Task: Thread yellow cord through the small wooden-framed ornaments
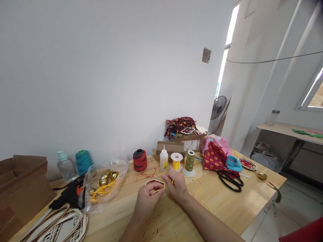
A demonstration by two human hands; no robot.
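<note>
At the table's middle, my left hand (148, 199) is closed in a pinch on a thin yellow cord (158, 190). Close beside it, my right hand (177, 187) also has its fingers closed on the yellow cord. A loose length of that cord curves over the wood to the right of my right hand. Partly hidden behind my left hand lies a small dark-red patterned piece with a pale edge (153, 182). Just beyond my hands stand a spool of yellow cord (176, 164), a white glue bottle (164, 158) and an olive thread spool (190, 161).
Left on the wooden table (111, 223) are a cardboard box (22, 191), a plastic bag of brass bells (104, 181), a black glue gun (68, 195) and wooden cutouts (63, 225). Black-handled scissors (230, 181) and red fabric (214, 154) lie right. A wall (113, 84) backs the table.
</note>
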